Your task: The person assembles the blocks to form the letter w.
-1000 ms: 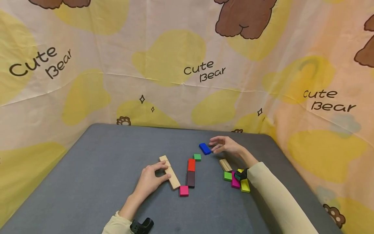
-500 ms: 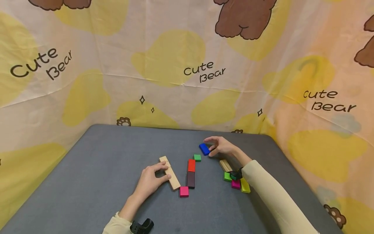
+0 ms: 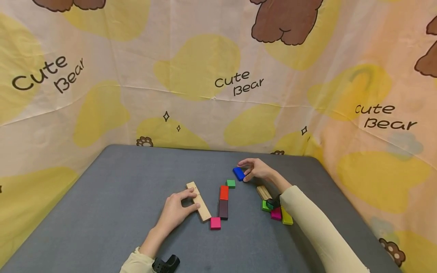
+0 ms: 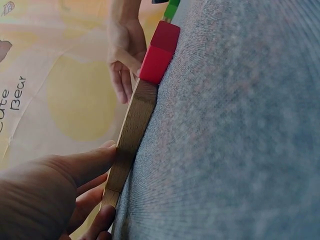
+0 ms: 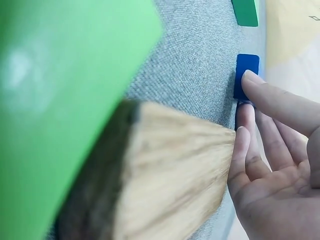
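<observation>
In the head view my left hand [image 3: 175, 210] holds a row of plain wooden blocks [image 3: 203, 211], thumb and fingers along its left side and upper part. A seam shows in this row. Farther back on the right, my right hand [image 3: 259, 169] grips a blue block [image 3: 238, 174] between thumb and fingers. The right wrist view shows the thumb on the blue block [image 5: 246, 75], with other fingers partly hidden behind it. A pink block [image 3: 215, 223] lies by the near end of the wooden row. A dark block [image 3: 223, 209], a red block [image 3: 224, 192] and a green block [image 3: 231, 184] continue from there.
Under the right forearm lie a striped wooden block [image 3: 263, 192], a light green block [image 3: 266, 205], a magenta block [image 3: 276, 214] and a yellow block [image 3: 286, 216]. The grey table [image 3: 102, 212] meets a printed curtain [image 3: 191, 76] behind and at the sides.
My right hand has moved left to the blue block, and its thumb and fingers have closed in on it. The left hand stays where it was on the wooden blocks.
</observation>
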Demonstrator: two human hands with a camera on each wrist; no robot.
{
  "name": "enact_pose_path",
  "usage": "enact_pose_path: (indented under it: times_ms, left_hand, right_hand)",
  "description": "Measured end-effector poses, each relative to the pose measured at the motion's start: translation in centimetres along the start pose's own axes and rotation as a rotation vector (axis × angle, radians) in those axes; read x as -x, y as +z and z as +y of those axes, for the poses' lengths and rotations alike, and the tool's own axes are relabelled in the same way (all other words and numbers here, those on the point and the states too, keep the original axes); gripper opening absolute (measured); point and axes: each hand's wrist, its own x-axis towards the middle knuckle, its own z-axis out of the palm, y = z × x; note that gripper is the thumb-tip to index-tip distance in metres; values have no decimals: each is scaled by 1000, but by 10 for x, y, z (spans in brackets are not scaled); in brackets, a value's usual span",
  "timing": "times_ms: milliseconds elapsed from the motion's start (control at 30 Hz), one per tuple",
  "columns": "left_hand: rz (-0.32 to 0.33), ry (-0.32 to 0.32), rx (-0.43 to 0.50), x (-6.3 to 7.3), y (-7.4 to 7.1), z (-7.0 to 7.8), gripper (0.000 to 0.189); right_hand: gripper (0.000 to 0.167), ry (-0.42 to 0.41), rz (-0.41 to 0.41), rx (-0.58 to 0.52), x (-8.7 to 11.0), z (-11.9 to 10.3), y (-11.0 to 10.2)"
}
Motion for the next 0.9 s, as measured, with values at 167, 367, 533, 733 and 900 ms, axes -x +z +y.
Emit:
enact_pose_path:
  times_ms: [167, 367, 533, 733, 900]
  left_hand:
    - [2, -2, 4, 0, 0, 0, 33]
    - [7, -2, 14, 0, 0, -1, 33]
    - [6, 4, 22, 0, -1, -2, 33]
    - [-3, 7, 17, -1, -1, -1, 33]
    - [0, 4, 18, -1, -1, -1, 34]
  right_hand:
    - [66, 8, 9, 2, 2, 2, -2]
    - [66, -3, 25, 19, 3, 3, -3]
    - [66, -12, 36, 22, 9, 3, -4]
    - [65, -2, 62, 11, 27, 1, -8]
    - [67, -18, 105, 37, 53, -11, -7]
